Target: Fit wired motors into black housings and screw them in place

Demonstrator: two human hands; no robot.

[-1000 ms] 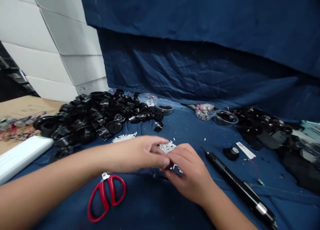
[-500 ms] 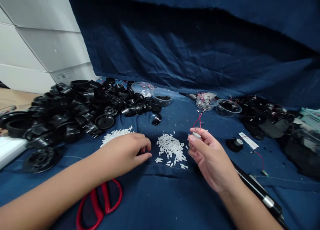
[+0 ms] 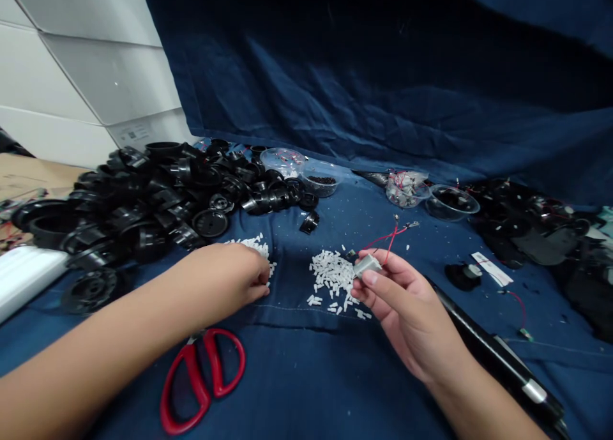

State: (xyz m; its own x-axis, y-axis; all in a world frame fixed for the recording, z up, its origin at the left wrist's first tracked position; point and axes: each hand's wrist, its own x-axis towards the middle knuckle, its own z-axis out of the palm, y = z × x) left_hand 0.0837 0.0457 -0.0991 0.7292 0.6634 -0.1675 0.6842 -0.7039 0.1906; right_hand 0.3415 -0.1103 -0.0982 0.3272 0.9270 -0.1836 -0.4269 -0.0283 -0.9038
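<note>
A small silver motor [image 3: 366,267] with red wires is pinched between the thumb and fingers of my right hand [image 3: 407,306]. Its wires stick up toward the back, with bare metal ends. My left hand [image 3: 234,271] is down at the left pile of small white plastic pieces [image 3: 256,243], partly covering it. Its fingers are curled together, and whatever is between the tips is hidden. A second pile of white pieces [image 3: 330,271] lies between my hands, right beside the motor.
Red-handled scissors [image 3: 204,382] lie below my left forearm. Black plastic parts [image 3: 158,197] are heaped at left. Clear bowls [image 3: 322,179] stand at the back. A black tube-shaped tool [image 3: 498,350] lies by my right forearm, near a black round part [image 3: 462,276] and a white strip [image 3: 491,269].
My left hand has moved left and down, from the gap between the piles to the left pile. The motor has turned in my right hand, showing more of its side, and its wires lean right.
</note>
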